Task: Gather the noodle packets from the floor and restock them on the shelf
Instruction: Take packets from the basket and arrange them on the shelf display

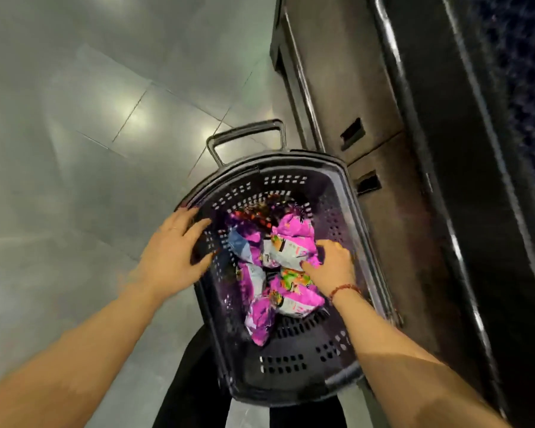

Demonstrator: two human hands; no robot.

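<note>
The noodle packets (294, 242) in the basket (291, 362) look light, crinkly and slippery, best pinched at an edge as the right hand (332, 265) does, while the left hand (173, 251) lies spread on the rim.

The floor (90, 149) is bright and shiny, with white light spots at about 10 o'clock. The shelf (445, 149) at 3 o'clock is dark. Everything looks a bit smeared, most of all the left hand (173, 245). Lines bend near the edges
</note>
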